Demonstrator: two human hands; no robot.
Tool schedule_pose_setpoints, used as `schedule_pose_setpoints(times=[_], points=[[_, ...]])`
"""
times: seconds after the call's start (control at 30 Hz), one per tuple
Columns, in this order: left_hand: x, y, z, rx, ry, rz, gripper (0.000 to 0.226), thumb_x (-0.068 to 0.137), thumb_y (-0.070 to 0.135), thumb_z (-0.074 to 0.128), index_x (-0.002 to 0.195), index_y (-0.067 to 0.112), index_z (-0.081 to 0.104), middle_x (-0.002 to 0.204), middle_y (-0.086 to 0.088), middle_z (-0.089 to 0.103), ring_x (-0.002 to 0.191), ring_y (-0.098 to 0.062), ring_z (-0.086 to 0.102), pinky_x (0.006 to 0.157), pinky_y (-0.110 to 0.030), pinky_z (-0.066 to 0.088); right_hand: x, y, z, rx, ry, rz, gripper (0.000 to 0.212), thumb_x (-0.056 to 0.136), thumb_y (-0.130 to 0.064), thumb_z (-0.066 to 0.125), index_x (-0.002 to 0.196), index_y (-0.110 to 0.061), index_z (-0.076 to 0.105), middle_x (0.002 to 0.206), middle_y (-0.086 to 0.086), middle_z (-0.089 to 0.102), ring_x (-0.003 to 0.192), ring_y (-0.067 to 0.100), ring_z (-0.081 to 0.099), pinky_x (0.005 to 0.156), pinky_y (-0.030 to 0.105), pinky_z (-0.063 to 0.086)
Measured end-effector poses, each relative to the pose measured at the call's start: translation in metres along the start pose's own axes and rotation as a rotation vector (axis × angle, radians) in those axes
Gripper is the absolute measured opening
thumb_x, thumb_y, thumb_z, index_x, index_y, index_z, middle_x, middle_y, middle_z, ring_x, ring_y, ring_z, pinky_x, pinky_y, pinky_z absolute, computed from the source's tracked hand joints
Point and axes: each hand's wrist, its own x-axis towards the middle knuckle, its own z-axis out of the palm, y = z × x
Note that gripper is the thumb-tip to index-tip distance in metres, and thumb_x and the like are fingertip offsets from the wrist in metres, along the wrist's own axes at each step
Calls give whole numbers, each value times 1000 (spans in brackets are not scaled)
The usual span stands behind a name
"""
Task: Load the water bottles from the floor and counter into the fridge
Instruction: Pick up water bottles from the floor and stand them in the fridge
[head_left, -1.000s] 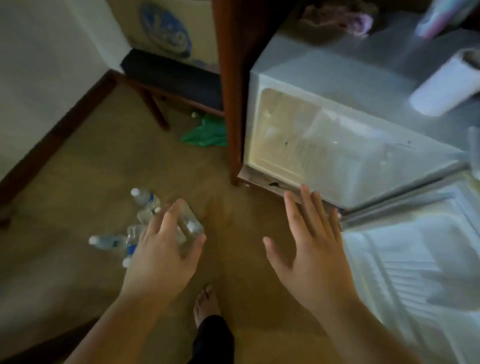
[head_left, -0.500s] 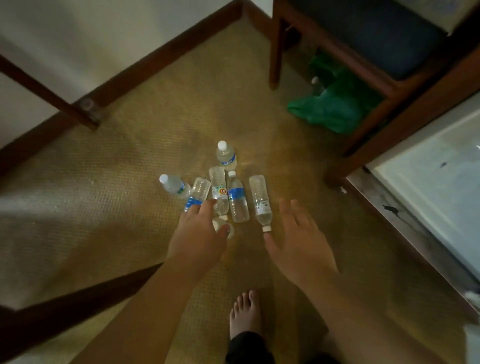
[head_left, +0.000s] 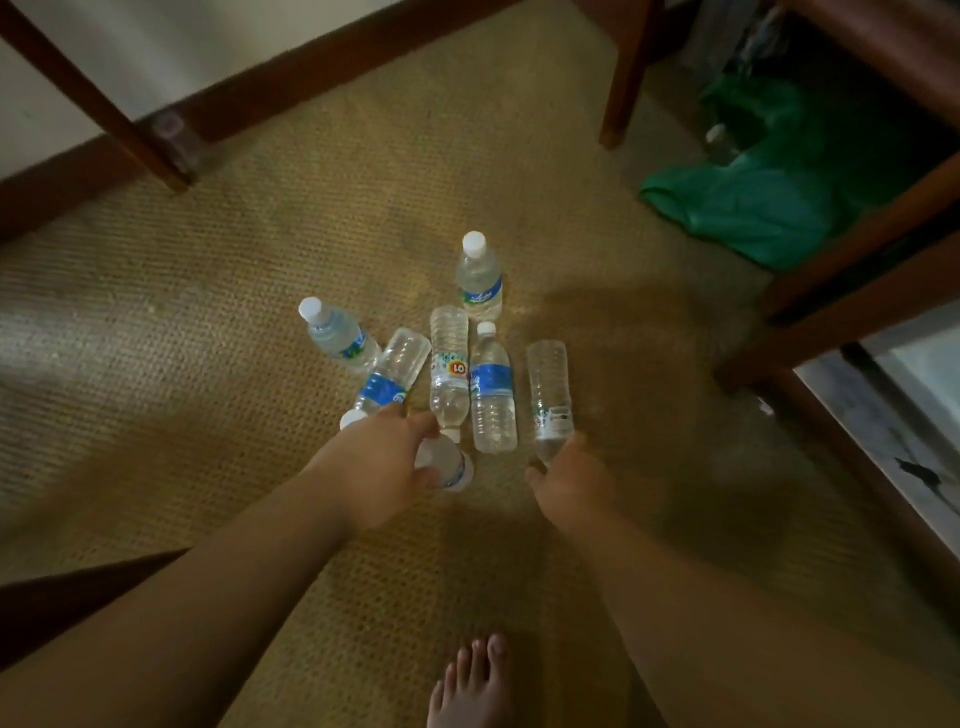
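Note:
Several clear water bottles lie and stand in a cluster on the woven carpet (head_left: 208, 312). One bottle (head_left: 479, 280) stands at the back and another (head_left: 337, 335) stands at the left. Three bottles lie side by side: one with a blue label (head_left: 387, 379), one with an orange mark (head_left: 449, 374), and one with a blue label (head_left: 491, 395). My left hand (head_left: 379, 462) grips a small bottle (head_left: 449, 467) at the near edge of the cluster. My right hand (head_left: 571, 478) curls round the neck end of the rightmost lying bottle (head_left: 549, 389). A corner of the fridge (head_left: 914, 364) shows at the right edge.
A green plastic bag (head_left: 753, 208) lies under a wooden chair (head_left: 623, 78) at the back right, with another bottle (head_left: 719, 143) beside it. A wooden furniture leg (head_left: 104, 104) stands at the back left. My bare foot (head_left: 472, 686) is below the hands.
The view swung from the open fridge down to the bottles on the floor. Both hands reached forward from open to closing on a bottle each.

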Motion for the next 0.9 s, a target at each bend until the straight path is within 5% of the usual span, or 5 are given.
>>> schedule_pose_setpoints(times=[0.17,0.27,0.47,0.6,0.9], points=[[15,2,1,75,-18,43,43,91,49,64,129,34,54,118,6,55,105,-13,57,83,-28,46,35,14,7,91,-26,-44,77,91,-37,70,148,-24,21,129,12,64,115,32,64,92,50,55],[25,17,-15,111,32,77,38,91,48,64,126,33,59,112,13,57,99,-7,56,84,-27,50,51,15,-8,113,-58,-89,78,92,-26,70,152,-22,21,133,12,61,119,30,62,89,38,51],[34,57,-87,209,111,159,32,87,62,62,111,41,63,92,20,61,83,4,58,77,-20,51,59,9,-106,-321,-40,-342,59,93,-32,71,142,-15,42,131,13,61,120,30,60,95,40,53],[32,96,-146,210,204,268,33,86,65,60,110,43,65,86,21,64,76,6,61,72,-21,53,33,4,-198,-317,59,-504,28,92,-29,70,117,-17,66,112,3,64,101,21,63,84,34,55],[40,212,-199,264,519,634,32,87,58,54,107,38,68,86,18,54,73,1,54,62,-19,43,-60,82,-317,-55,372,-479,23,81,-40,77,102,-32,70,98,-11,51,87,9,57,74,33,56]])
